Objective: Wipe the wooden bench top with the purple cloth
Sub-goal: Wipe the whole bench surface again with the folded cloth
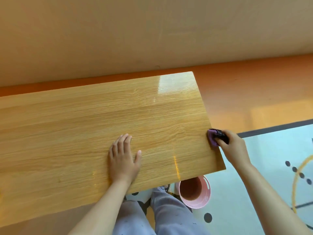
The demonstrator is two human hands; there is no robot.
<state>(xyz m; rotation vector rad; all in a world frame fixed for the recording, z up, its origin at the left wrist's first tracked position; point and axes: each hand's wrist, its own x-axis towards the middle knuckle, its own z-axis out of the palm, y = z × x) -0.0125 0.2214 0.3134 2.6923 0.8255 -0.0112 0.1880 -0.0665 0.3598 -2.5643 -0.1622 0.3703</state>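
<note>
Under bench top [76, 133] sits pink bucket [201, 203], contents unclear.

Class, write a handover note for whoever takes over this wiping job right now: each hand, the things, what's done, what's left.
Left hand lies flat on the wooden bench top.
Right hand grips the purple cloth at the bench's right edge.
Pink bucket stands on the floor by the near right corner.
Done: wiped area cannot be told.
Left: wipe across the top.
</note>
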